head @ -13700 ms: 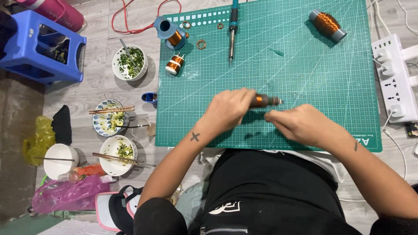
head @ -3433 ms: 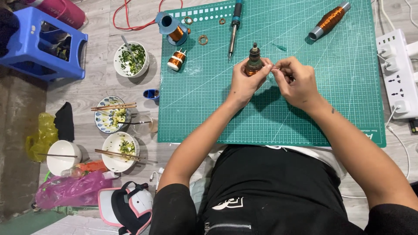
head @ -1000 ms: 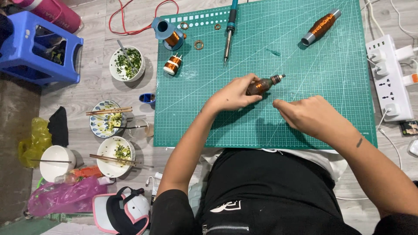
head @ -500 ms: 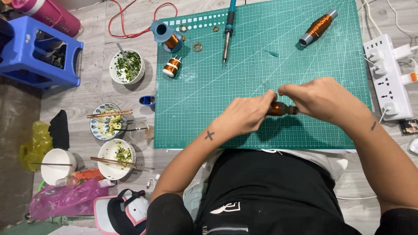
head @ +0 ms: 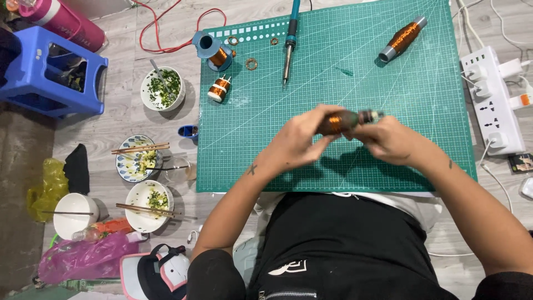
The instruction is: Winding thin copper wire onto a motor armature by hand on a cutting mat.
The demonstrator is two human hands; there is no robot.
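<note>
- The left hand [head: 302,139] and the right hand [head: 388,141] meet over the near half of the green cutting mat [head: 333,83]; both are clenched on one copper-wound coil [head: 341,121], the left grip on its dark end, the right grip on the end with the small metal tip; the coil is lifted clear of the mat, level, roughly above its middle.
- Judged risk: the fine copper winding could slacken or snag if either grip twists or loosens; the coil is round, so dropped on the mat it would likely roll.
- Off the mat's left edge, on the floor, bowls with chopsticks [head: 139,161] and a bowl of chopped greens [head: 162,89] stand close; a stray elbow could tip them.
- Near the mat's far edge lies a soldering iron [head: 288,41], tip towards the person; whether it is hot cannot be told; a reach across could brush it.
- At the mat's far-right corner rests a second wound coil [head: 402,39], loose and free to roll.
- Right of the mat, a white power strip [head: 491,100] carries plugs.
- Packages: a pink plastic bag [head: 83,261] at the mat's near left; a yellow bag [head: 47,186] further left; no label is legible.
</note>
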